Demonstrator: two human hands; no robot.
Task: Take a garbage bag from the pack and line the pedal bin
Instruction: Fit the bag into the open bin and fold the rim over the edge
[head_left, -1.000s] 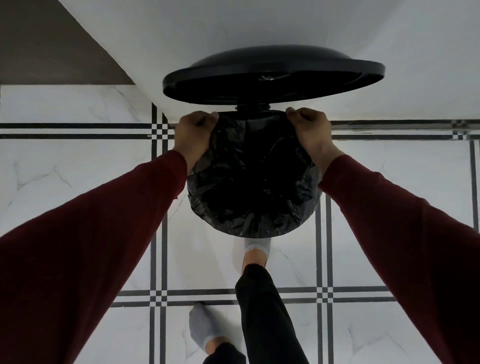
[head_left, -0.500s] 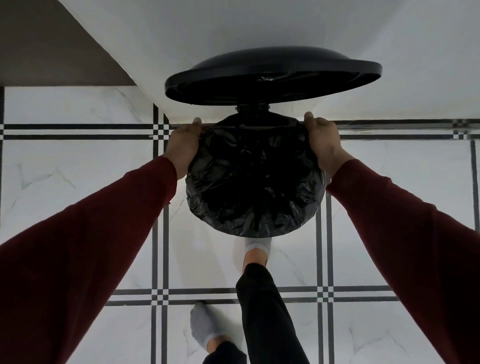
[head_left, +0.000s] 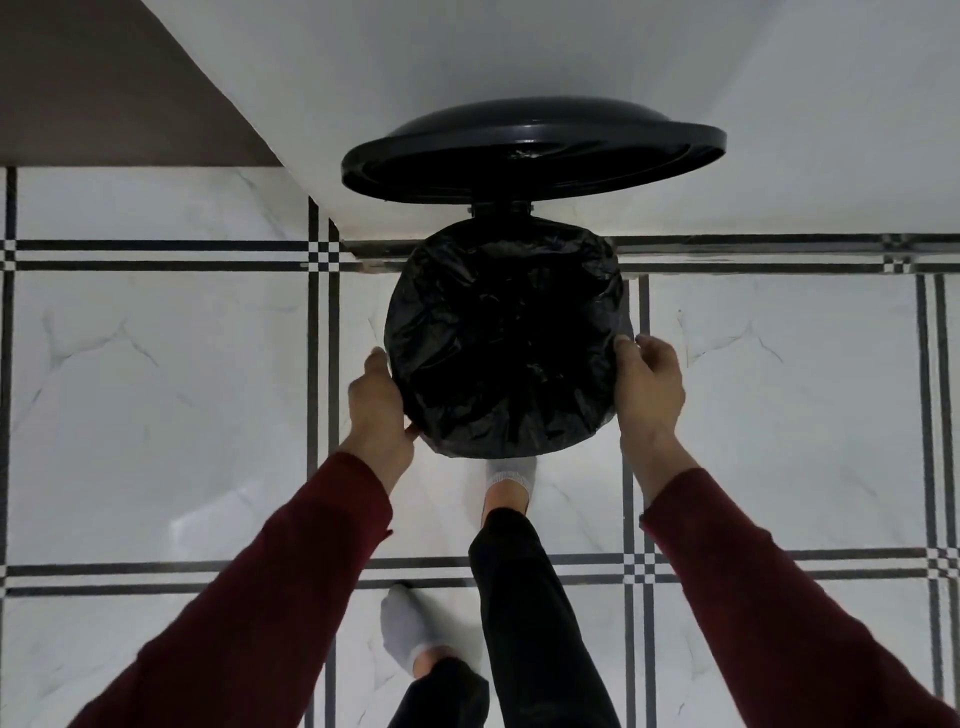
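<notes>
A black garbage bag (head_left: 506, 338) lies crumpled over the round mouth of the pedal bin and covers its rim all round. The bin's black lid (head_left: 530, 150) stands raised behind it, against the white wall. My left hand (head_left: 379, 405) is pressed against the bag at the bin's near-left side, fingers curved along it. My right hand (head_left: 649, 384) cups the bag at the near-right side. A foot in a grey sock (head_left: 511, 475) is at the bin's front, where the pedal is hidden. The bag pack is not in view.
The floor is white marble-look tile with black line borders (head_left: 322, 364). A white wall (head_left: 519, 62) rises right behind the bin. The other socked foot (head_left: 408, 631) stands further back on the floor.
Both hands have slid from the back of the bin's rim, near the hinge, down along its sides to the near half. The bag now sits smoother over the rim.
</notes>
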